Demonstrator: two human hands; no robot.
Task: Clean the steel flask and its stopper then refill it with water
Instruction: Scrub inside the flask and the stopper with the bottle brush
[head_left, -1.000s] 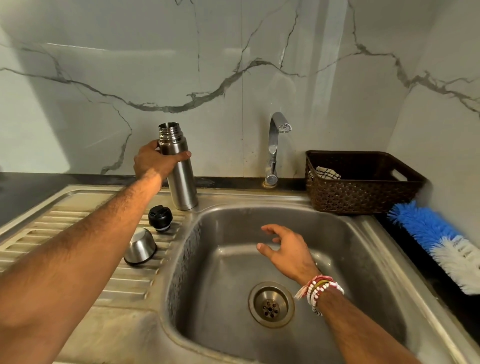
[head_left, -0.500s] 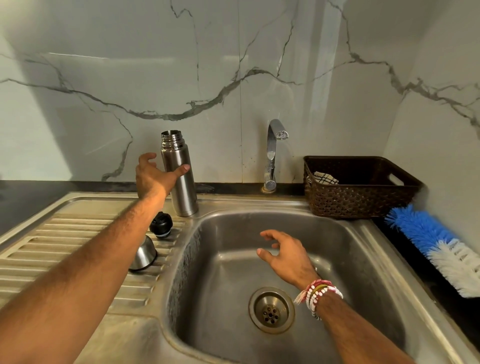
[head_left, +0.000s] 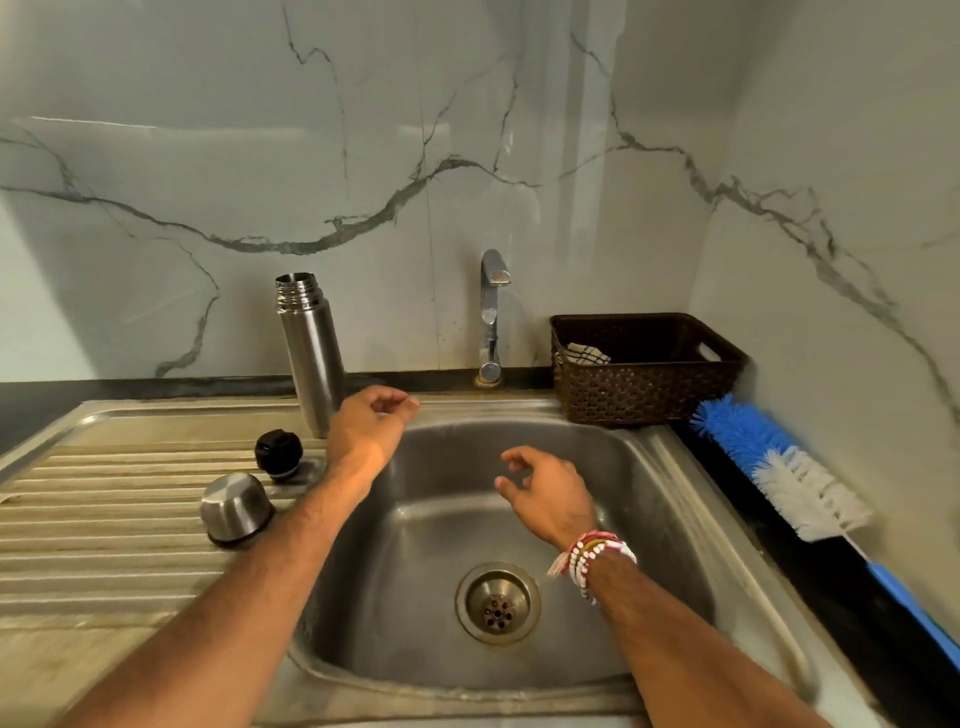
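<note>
Released by the left hand (head_left: 374, 421), the steel flask (head_left: 311, 358) stands upright and uncapped on the draining surface, with its black stopper (head_left: 278, 454) near it. The right hand (head_left: 550, 493) hovers over the sink (head_left: 649, 519). Both hands are empty, fingers loosely curled. A firm mid-body grip would suit rinsing under the tap (head_left: 493, 312).

- A home kitchen: a steel sink (head_left: 395, 597) with a ribbed drainboard (head_left: 104, 525) at 9 o'clock, set in a dark tabletop (head_left: 31, 405).
- A tap (head_left: 491, 322) at 12 o'clock stands against marble-look wall tiles (head_left: 363, 156).
- At 2 o'clock sits a woven basket (head_left: 649, 395) holding a cloth (head_left: 587, 354), with a bottle brush (head_left: 779, 467) beside it.
</note>
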